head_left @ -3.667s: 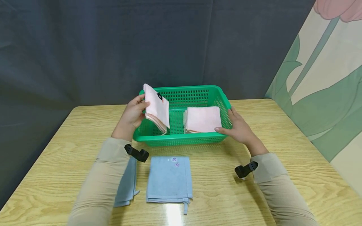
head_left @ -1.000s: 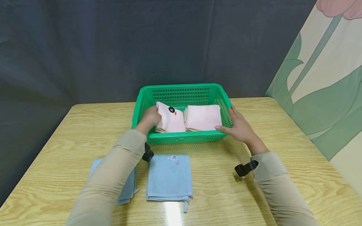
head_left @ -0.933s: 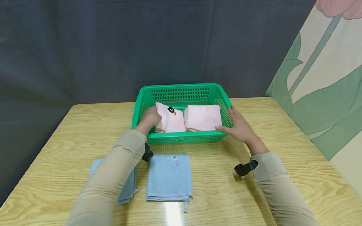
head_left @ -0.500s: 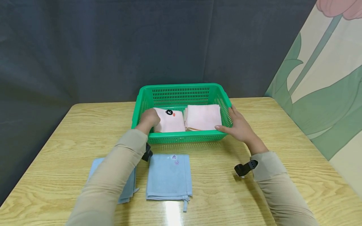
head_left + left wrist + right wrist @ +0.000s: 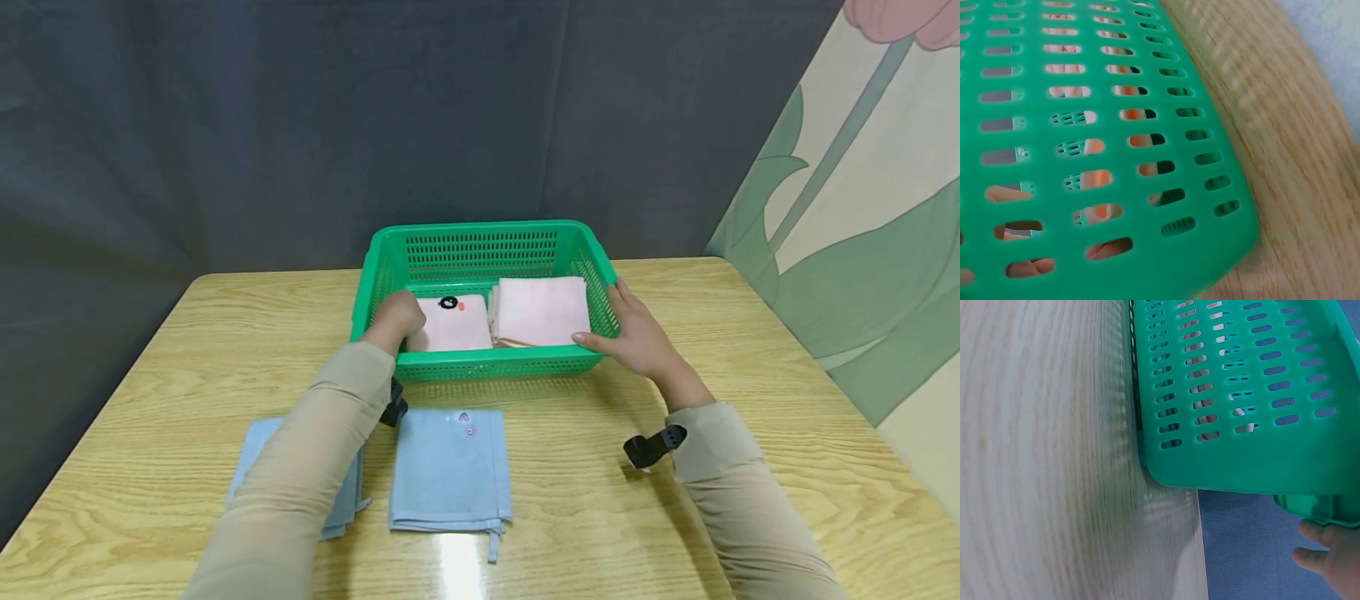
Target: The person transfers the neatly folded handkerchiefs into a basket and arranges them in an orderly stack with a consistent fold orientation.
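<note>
A green basket (image 5: 480,367) with slotted walls stands at the back of the table. Inside it on the left lies a folded pink towel (image 5: 453,332) with a black and orange motif, nearly flat. My left hand (image 5: 397,317) reaches over the basket's left side and holds this towel by its left edge; its fingertips are hidden. A second folded pink towel (image 5: 543,310) rests in the right part. My right hand (image 5: 637,337) grips the front right corner, thumb on the rim and fingers along the right side; the right wrist view also shows the fingers (image 5: 1313,544) at the rim.
In front of the basket lies a folded blue towel (image 5: 450,471) with purple marks and a hanging loop. Another blue towel (image 5: 345,500) is partly under my left forearm. A dark curtain (image 5: 450,108) hangs behind the wooden table (image 5: 570,517), with a painted wall (image 5: 870,250) at the right.
My left hand has brought the marked pink towel from the basket's left rim down inside, beside the other one, and it has settled from tilted to nearly flat. The right hand stays at its corner.
</note>
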The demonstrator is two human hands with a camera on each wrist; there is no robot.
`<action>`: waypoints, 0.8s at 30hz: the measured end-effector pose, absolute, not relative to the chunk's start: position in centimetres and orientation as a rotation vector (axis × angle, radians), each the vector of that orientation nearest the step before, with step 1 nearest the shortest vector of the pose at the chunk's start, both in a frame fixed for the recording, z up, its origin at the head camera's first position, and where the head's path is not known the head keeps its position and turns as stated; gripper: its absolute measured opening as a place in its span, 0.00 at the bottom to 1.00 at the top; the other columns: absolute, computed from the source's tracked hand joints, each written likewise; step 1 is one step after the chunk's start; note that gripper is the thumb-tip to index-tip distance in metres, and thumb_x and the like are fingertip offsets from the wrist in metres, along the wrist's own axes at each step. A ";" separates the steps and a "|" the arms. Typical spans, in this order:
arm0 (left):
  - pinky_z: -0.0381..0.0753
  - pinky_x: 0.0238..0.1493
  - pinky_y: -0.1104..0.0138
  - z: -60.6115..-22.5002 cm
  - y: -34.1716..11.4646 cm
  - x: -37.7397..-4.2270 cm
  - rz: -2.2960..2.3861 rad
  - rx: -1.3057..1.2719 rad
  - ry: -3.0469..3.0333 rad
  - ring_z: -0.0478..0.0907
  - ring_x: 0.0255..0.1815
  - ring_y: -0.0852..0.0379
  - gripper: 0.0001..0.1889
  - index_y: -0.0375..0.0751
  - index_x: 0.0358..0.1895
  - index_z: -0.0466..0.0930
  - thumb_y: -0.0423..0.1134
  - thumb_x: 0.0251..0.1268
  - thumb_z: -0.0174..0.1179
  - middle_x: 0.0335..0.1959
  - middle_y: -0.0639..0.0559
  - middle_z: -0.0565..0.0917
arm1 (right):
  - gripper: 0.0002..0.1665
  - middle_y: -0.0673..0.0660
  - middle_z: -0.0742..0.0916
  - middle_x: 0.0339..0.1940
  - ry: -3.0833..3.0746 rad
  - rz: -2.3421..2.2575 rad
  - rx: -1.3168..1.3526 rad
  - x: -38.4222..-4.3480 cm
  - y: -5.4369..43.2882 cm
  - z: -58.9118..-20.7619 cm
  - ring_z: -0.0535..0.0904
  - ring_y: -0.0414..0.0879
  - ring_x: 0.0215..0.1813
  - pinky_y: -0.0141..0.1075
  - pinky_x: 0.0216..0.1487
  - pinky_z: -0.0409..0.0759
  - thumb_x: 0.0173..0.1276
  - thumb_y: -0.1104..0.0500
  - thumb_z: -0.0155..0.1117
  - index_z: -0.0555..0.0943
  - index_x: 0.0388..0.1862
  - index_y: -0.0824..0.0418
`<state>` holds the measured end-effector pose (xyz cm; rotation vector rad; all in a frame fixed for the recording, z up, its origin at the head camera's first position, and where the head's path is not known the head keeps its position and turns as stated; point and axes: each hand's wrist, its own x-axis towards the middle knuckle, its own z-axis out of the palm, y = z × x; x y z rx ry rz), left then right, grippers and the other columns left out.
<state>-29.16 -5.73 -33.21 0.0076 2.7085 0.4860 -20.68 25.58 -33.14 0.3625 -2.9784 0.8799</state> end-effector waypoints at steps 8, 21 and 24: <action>0.67 0.24 0.68 -30.9 -5.5 -27.0 0.535 -0.041 2.728 0.65 0.25 0.54 0.13 0.32 0.34 0.75 0.30 0.63 0.39 0.30 0.43 0.72 | 0.58 0.64 0.41 0.67 -2.976 0.906 0.357 -20.6 25.5 -33.1 0.39 0.62 0.66 0.58 0.57 0.45 0.54 0.38 0.56 0.39 0.66 0.71; 0.67 0.17 0.69 -29.9 -5.7 -26.5 0.818 -0.121 2.685 0.61 0.12 0.59 0.10 0.34 0.27 0.69 0.28 0.60 0.38 0.17 0.49 0.65 | 0.58 0.65 0.41 0.67 -2.972 0.908 0.371 -20.7 25.4 -33.1 0.38 0.61 0.66 0.58 0.57 0.45 0.54 0.37 0.56 0.38 0.66 0.71; 0.75 0.30 0.65 -29.4 -5.8 -26.0 0.887 -0.080 2.647 0.72 0.25 0.54 0.10 0.30 0.35 0.71 0.28 0.60 0.39 0.31 0.44 0.73 | 0.58 0.65 0.42 0.67 -2.966 0.903 0.380 -20.6 25.4 -33.1 0.38 0.62 0.65 0.58 0.57 0.45 0.55 0.38 0.56 0.38 0.66 0.71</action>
